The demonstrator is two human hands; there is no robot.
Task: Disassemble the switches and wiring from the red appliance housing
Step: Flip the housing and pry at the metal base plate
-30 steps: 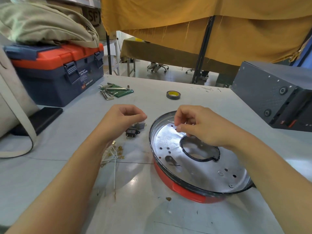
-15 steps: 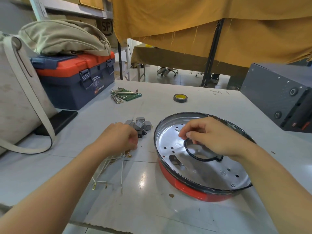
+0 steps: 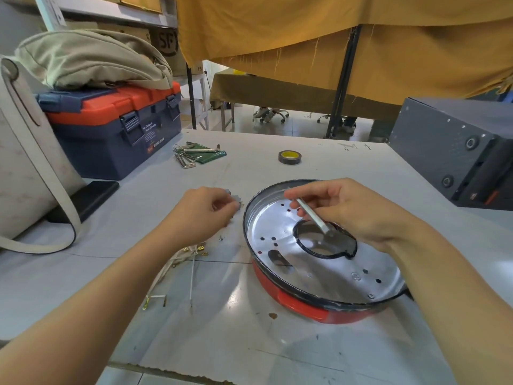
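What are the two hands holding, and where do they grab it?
The right hand pinches a white wire at its upper end, over the red housing. The left hand curls over grey switches; exact grip hidden.

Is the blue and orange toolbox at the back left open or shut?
Shut. The orange lid of the toolbox lies flat on the blue body, both front latches are down, and a beige bag rests on top.

Red housing (image 3: 313,308) sits open side up, silver plate inside; white wires (image 3: 177,269) lie loose just left.
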